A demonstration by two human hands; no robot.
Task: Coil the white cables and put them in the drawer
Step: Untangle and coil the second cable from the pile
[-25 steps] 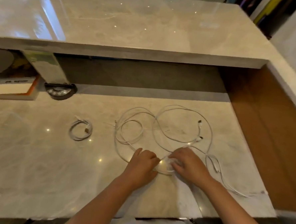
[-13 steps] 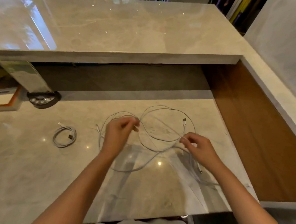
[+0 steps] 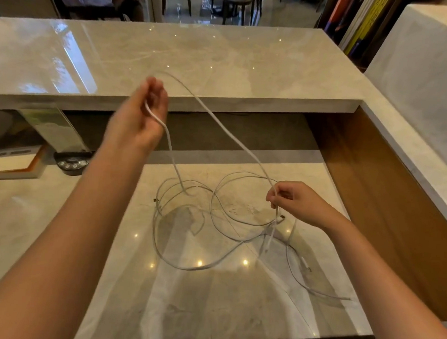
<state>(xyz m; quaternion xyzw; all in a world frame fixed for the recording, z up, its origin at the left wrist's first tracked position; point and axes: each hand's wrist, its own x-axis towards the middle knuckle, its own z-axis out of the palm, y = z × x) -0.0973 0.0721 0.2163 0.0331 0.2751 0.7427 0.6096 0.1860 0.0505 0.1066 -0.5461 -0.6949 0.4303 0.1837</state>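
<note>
On the marble counter (image 3: 235,301), both hands' grips pinch a white cable (image 3: 234,141) above loose loops.

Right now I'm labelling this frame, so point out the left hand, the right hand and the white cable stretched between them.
left hand (image 3: 139,117), head view, on the palm.
right hand (image 3: 297,204), head view, on the back of the hand.
white cable (image 3: 227,131), head view, on the raised span between the hands.
</note>
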